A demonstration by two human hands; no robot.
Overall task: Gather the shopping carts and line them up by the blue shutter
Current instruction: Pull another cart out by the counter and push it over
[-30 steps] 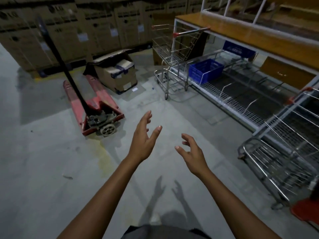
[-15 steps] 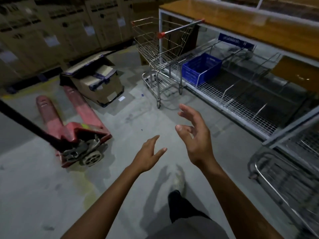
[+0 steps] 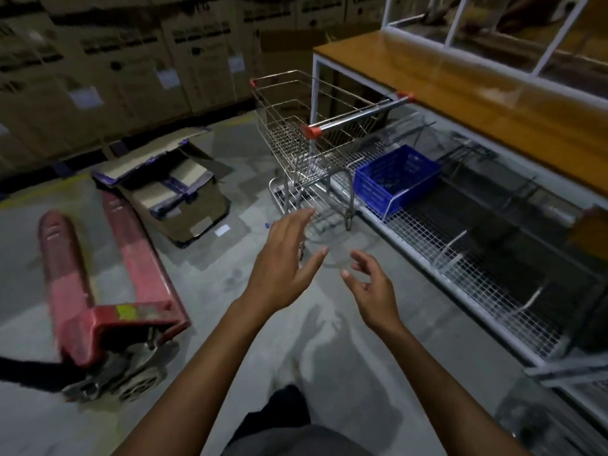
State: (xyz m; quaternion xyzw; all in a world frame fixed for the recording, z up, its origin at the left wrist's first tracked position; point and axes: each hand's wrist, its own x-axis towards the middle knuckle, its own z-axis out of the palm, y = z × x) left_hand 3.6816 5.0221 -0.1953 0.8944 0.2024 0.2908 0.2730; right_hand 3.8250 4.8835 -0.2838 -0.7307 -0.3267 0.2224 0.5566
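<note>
Cart [image 3: 316, 139]: bare wire basket, chrome handle with red caps, standing beside shelving [image 3: 460, 258]; left hand [image 3: 283, 271] and right hand [image 3: 371, 287] spread, holding nothing.

My left hand [image 3: 279, 278] and right hand [image 3: 371, 291] are held out empty, fingers loose, short of the shopping cart [image 3: 355, 121] beside the wire shelf [image 3: 460, 258]. A red pallet jack [image 3: 108, 274] lies to my left, near what looks like a torn cardboard box [image 3: 184, 192].
</note>
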